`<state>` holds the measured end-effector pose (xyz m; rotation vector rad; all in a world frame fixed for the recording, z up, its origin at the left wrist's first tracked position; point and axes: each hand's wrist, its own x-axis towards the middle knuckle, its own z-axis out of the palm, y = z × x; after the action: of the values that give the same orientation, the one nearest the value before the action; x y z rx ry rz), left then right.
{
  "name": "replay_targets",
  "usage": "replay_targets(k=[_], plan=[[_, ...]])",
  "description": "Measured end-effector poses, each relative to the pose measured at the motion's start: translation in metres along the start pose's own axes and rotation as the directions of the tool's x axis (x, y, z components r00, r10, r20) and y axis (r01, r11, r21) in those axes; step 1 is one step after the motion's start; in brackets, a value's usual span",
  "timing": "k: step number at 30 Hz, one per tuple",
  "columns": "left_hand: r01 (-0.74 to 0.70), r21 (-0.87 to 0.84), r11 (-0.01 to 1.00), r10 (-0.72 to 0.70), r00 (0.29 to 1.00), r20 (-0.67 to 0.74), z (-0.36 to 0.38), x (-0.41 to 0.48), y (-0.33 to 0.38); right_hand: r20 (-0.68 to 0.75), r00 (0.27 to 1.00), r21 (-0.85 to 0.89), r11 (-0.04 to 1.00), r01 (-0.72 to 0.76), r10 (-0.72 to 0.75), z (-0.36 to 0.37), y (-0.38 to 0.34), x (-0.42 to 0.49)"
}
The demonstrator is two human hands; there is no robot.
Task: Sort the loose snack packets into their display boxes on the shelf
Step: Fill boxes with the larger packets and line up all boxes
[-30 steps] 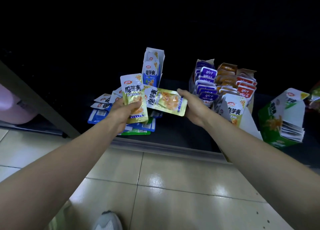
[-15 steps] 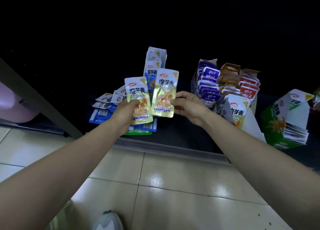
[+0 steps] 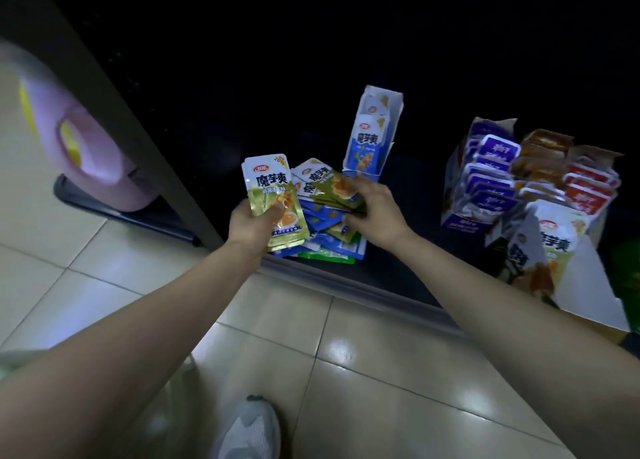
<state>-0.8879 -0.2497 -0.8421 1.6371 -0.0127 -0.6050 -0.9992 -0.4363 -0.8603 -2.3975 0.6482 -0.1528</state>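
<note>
Head view, the only one.

- Your left hand (image 3: 256,226) grips a stack of green packets (image 3: 273,199) by its lower end, thumb across the front. The stack stands nearly upright with its print facing you, at the front edge of the shelf (image 3: 346,280).
- Your right hand (image 3: 377,213) is down in the loose pile (image 3: 325,230), just beside the left. Its fingers curl over one green packet (image 3: 341,187) with the thumb under the near edge. It reads as a pinch, with the packet half lifted off the blue ones.
- That packet's long axis slants from far-left to near-right, across the stack's axis rather than along it.
- The blue box (image 3: 372,136) stands just behind the pile. The green-and-white box (image 3: 547,247) that seems to match sits well apart to the right, near the shelf front. It is blurred, so the match is a judgement.
- Judgement: you are gathering green packets. Turn this one upright to lie on the stack. The boxed lot goes right, and the right hand is nearer that box.
- Both forearms reach forward, almost straight, with wrists low over the shelf lip.
</note>
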Motion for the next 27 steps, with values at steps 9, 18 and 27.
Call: replay_targets(k=[9, 18, 27], plan=[[0.049, 0.048, 0.998, -0.051, 0.998, 0.026, -0.001, 0.003, -0.011, 0.045, 0.999, -0.257, 0.966, 0.020, -0.009, 0.012, -0.013, 0.001], [0.073, 0.102, 0.992, -0.072, 0.997, -0.010, -0.002, 0.007, -0.016, 0.046, 0.994, -0.252, 0.964, -0.088, 0.102, 0.011, -0.018, 0.001], [0.107, 0.155, 0.982, -0.108, 0.994, -0.003, 0.001, 0.002, -0.017, 0.052, 0.955, 0.168, 0.940, -0.296, 0.291, 0.022, -0.026, 0.001]])
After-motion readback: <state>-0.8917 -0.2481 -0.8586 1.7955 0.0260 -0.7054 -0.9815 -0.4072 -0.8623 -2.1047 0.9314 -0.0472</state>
